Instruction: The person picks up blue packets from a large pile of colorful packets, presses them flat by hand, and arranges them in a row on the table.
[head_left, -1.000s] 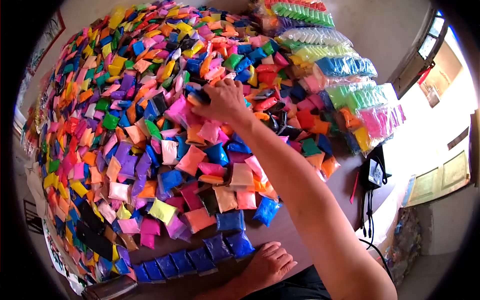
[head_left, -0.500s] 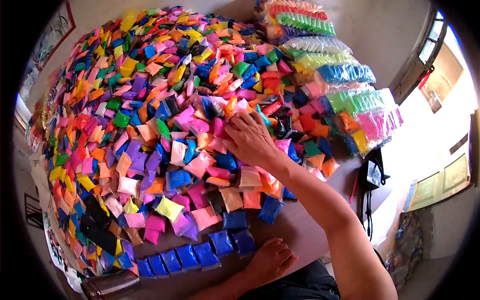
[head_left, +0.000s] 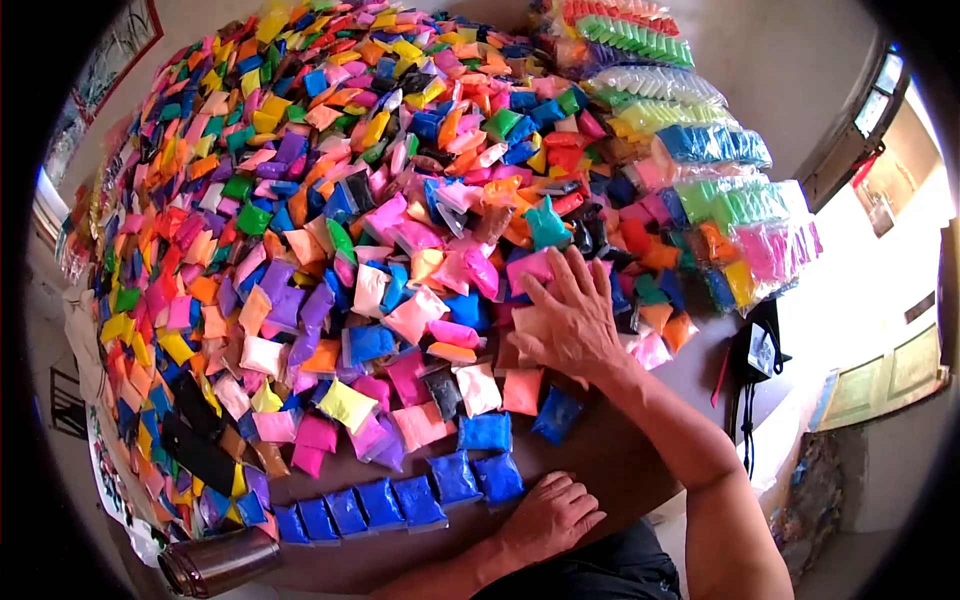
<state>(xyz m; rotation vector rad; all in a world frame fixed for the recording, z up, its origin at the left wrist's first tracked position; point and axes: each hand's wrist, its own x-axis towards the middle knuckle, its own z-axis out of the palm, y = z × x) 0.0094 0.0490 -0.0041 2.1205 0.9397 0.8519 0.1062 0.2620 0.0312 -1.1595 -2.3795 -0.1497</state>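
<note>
My right hand (head_left: 572, 318) lies over the right front part of a large heap of small coloured packets (head_left: 290, 240). Its fingers are spread, touching a pink packet (head_left: 530, 270) and a peach packet (head_left: 537, 325). A teal packet (head_left: 547, 224) is just beyond its fingertips. My left hand (head_left: 550, 520) rests at the table's front edge with its fingers curled in and nothing visible in them. Beside it a row of several dark blue packets (head_left: 380, 503) runs leftward along the table. Another blue packet (head_left: 485, 432) lies just above the row's right end.
Bundled clear bags of packets (head_left: 715, 145) are stacked at the back right. A dark metal cylinder (head_left: 220, 562) lies at the front left. A black device with a cord (head_left: 757, 350) is at the table's right edge (head_left: 690, 400).
My right hand has moved right and towards me, its fingers spreading. Packets where it was are shifted, and the teal packet is now uncovered. My left hand stays by the blue row.
</note>
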